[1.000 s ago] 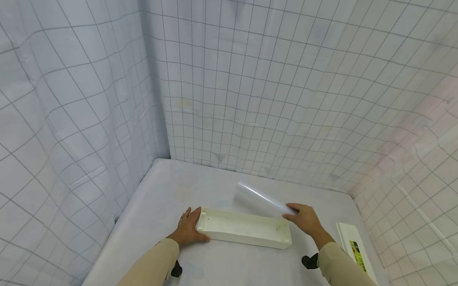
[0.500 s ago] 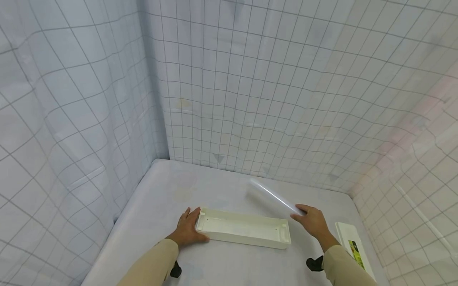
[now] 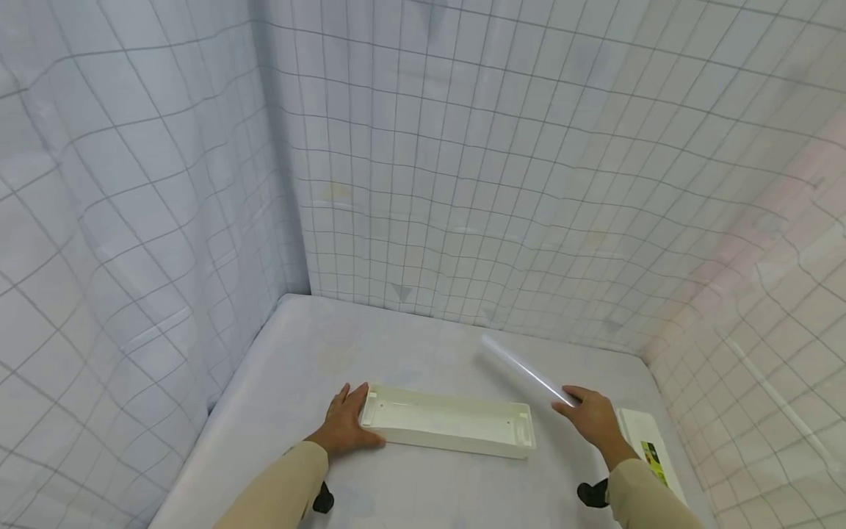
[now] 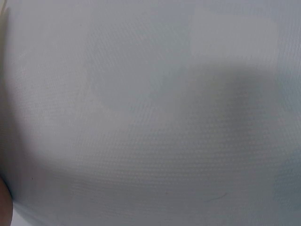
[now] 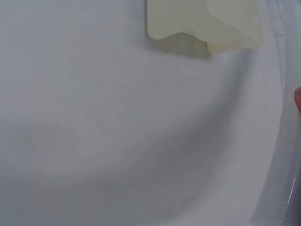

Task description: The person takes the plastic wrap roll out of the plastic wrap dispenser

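A long, off-white open box (image 3: 449, 424) lies on the white-covered table in the head view, its inside showing bare. My left hand (image 3: 346, 424) grips its left end, thumb along the near side and fingers at the far corner. Off the box's right end, my right hand (image 3: 590, 415) pinches the near end of a roll of clear plastic wrap (image 3: 525, 369), which slants up and left. The right wrist view shows the box's end (image 5: 188, 19) at the top and the roll (image 5: 282, 179) along the right edge. Only a sliver of finger (image 4: 4, 207) appears in the left wrist view.
An off-white lid (image 3: 637, 426) with a yellow-green label (image 3: 653, 459) lies at the table's right side, partly behind the right forearm. Grid-patterned white curtains (image 3: 449, 184) stand close round the back and both sides of the table (image 3: 324, 330).
My right hand has moved right with the roll, away from the box and closer to the lid. The left hand and the box have stayed in place.
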### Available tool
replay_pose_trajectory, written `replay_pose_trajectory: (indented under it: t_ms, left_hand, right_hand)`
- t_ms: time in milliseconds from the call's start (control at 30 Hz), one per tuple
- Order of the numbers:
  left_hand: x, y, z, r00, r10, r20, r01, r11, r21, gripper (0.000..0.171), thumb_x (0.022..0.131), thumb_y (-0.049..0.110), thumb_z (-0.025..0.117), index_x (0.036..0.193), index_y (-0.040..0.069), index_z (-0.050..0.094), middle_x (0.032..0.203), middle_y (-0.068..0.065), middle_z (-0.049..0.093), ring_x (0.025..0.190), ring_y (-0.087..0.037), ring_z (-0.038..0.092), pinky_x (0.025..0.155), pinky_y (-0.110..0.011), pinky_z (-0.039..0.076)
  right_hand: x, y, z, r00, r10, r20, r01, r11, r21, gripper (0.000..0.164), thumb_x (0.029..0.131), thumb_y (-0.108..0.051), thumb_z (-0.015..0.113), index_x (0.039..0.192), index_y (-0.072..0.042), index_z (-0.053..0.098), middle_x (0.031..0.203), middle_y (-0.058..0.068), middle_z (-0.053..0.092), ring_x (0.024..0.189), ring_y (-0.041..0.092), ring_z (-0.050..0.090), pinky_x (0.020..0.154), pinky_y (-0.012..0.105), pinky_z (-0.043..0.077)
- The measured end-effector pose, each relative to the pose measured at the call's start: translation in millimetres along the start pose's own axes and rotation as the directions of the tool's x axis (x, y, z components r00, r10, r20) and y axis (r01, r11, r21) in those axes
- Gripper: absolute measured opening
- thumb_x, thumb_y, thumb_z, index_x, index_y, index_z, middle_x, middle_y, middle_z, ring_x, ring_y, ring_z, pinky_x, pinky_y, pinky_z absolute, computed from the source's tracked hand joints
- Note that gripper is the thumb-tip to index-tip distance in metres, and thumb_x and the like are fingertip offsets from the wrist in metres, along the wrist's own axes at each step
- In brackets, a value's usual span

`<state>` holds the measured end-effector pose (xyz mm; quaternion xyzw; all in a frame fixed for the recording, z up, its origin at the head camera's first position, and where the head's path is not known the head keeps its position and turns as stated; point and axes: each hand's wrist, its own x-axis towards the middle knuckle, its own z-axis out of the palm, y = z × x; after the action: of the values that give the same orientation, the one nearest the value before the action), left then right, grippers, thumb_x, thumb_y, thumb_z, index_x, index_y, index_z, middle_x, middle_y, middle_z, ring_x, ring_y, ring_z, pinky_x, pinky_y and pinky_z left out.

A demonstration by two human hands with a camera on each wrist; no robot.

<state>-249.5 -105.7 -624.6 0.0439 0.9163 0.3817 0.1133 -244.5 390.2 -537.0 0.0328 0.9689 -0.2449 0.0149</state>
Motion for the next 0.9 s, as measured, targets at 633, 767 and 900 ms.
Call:
replay_pose_trajectory:
  t_ms: [633,767,900]
  left_hand:
    - [1.6,-3.8,1.6,1.000,0.021,-0.006,-0.021,1.000,0.011,0.124,0.061,0.043,0.097,0.160,0.008,0.031,0.165,-0.016,0.035,0.156,-0.050,0.012,0.121,-0.073,0.018]
    - [1.6,-3.5,1.5,1.000,0.024,-0.005,-0.024,1.000,0.008,0.124,0.061,0.043,0.097,0.160,0.008,0.031,0.165,-0.015,0.036,0.156,-0.049,0.012,0.121,-0.073,0.018]
    - [1.8,-3.5,1.5,1.000,0.019,0.001,-0.019,1.000,0.004,0.124,0.061,0.043,0.097,0.161,0.009,0.031,0.166,-0.015,0.034,0.156,-0.050,0.011,0.120,-0.074,0.019]
  right_hand:
    - [-12,22,-1,0.994,0.108,-0.026,-0.109,0.993,-0.036,0.060,0.094,-0.035,0.072,0.134,0.009,0.060,0.130,0.033,0.064,0.109,0.045,0.066,0.083,0.052,0.058]
    - [-14,29,2,0.989,0.143,-0.037,-0.144,0.989,-0.040,0.061,0.094,-0.035,0.073,0.133,0.010,0.060,0.128,0.033,0.065,0.105,0.044,0.068,0.079,0.051,0.058]
    - [-17,37,7,0.983,0.173,-0.059,-0.175,0.984,-0.036,0.062,0.093,-0.035,0.073,0.132,0.011,0.060,0.128,0.035,0.064,0.105,0.048,0.067,0.077,0.051,0.059]
